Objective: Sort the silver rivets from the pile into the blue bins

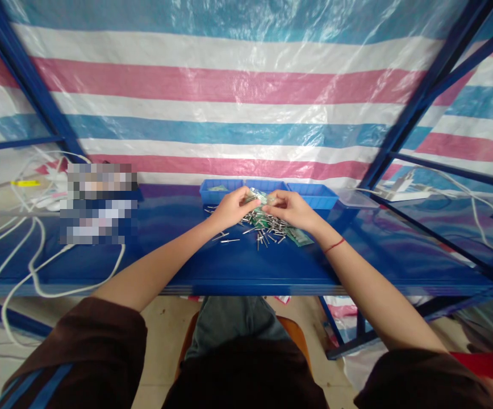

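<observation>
My left hand (233,207) and my right hand (292,210) meet above the blue table (246,270), each closed on one side of a small clear plastic bag (258,195). What the bag contains is too small to make out. Beneath it spreads a loose pile of silvery pop rivets (267,230), some partly hidden by my fingers. Stray rivets (229,241) lie to the left of the pile. A flat clear packet with green marks (301,237) rests at its right edge, below my right hand.
Blue plastic bins (314,196) stand in a row behind my hands; something pale green lies in the left one. White cables (33,267) tangle on the left near blurred-out items (101,199). A white power strip (404,190) sits at right. Blue posts (425,96) frame a striped plastic sheet (238,85).
</observation>
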Tool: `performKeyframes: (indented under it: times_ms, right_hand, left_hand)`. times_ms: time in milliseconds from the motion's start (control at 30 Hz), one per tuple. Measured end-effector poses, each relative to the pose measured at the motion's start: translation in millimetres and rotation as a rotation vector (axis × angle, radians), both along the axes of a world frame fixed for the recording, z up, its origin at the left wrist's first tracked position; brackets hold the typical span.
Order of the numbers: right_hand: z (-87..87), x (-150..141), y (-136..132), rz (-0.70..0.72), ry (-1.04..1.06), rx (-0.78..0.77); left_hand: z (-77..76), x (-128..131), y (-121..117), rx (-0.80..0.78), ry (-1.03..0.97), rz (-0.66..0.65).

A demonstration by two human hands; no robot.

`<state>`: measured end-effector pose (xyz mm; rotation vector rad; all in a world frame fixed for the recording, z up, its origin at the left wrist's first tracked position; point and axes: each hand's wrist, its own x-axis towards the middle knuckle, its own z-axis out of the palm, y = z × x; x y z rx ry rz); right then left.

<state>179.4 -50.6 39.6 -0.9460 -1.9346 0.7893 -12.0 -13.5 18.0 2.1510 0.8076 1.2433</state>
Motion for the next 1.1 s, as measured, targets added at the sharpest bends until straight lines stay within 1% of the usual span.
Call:
performKeyframes:
  times_ms: [33, 100, 200, 267, 300, 333, 400, 500, 567, 600, 667, 733, 767, 833, 900, 967, 1033, 1100]
  right_hand:
    - [-1.8, -0.7, 1.6, -0.021, 0.002, 0.039]
    - [-3.2, -1.3, 3.1, -0.088, -0.013, 0.165]
    - [-0.1, 0.6, 0.8, -0.238, -0.086, 0.44]
    - [3.5, 2.7, -2.7, -0.284, -0.157, 0.617]
    - [5.1, 3.7, -4.5, -0.283, -0.193, 0.685]
    - [6.4, 4.3, -6.1, -0.273, -0.23, 0.731]
    - [7.8, 4.7, -8.3, -0.251, -0.3, 0.764]
    - [7.4, 3.0, -8.2, -0.271, -0.303, 0.706]
    - [6.6, 1.2, -6.7, -0.316, -0.198, 0.583]
    - [6.3, 0.2, -5.9, -0.333, -0.122, 0.483]
    - [6.2, -1.7, -5.1, -0.321, 0.031, 0.225]
    - [6.2, -3.7, -5.1, -0.235, 0.14, -0.039]
    - [5.8, -4.7, -5.1, -0.182, 0.176, -0.145]
    - [4.2, -6.6, -4.4, -0.106, 0.24, -0.276]
    - [1.7, -7.8, -2.4, -0.092, 0.307, -0.319]
    - [-1.0, -8.0, 0.6, -0.128, 0.358, -0.305]
    - [-3.1, -7.5, 3.7, -0.184, 0.362, -0.23]
    - [-4.4, -6.8, 6.0, -0.231, 0.307, -0.104]
  left_hand:
    - [-0.3, -0.6, 1.7, -0.022, 0.001, -0.023]
    - [-0.6, -0.8, 3.4, -0.102, -0.01, -0.07]
    - [2.3, 1.2, 1.0, -0.338, -0.076, -0.072]
    - [6.5, 3.1, -3.6, -0.507, -0.104, -0.063]
    - [8.7, 4.0, -6.1, -0.563, -0.105, -0.072]
    - [10.5, 4.7, -8.4, -0.59, -0.101, -0.092]
    - [12.0, 5.4, -10.9, -0.552, -0.104, -0.137]
    - [9.0, 4.1, -7.7, -0.394, -0.126, -0.15]
    - [6.2, 1.8, -3.1, -0.287, -0.12, -0.089]
    - [5.4, 0.4, -1.3, -0.221, -0.104, -0.043]
    - [5.5, -2.3, 0.1, -0.044, -0.04, 0.046]
    - [7.5, -4.2, -1.6, 0.149, 0.051, 0.089]
    - [8.6, -4.7, -3.0, 0.228, 0.09, 0.093]
    - [10.4, -5.2, -5.5, 0.326, 0.133, 0.097]
    - [10.7, -5.7, -6.2, 0.351, 0.15, 0.104]
    - [9.5, -6.4, -5.8, 0.321, 0.181, 0.079]
    - [7.5, -6.7, -6.3, 0.238, 0.214, 0.012]
    - [5.9, -5.9, -8.2, 0.124, 0.218, -0.051]
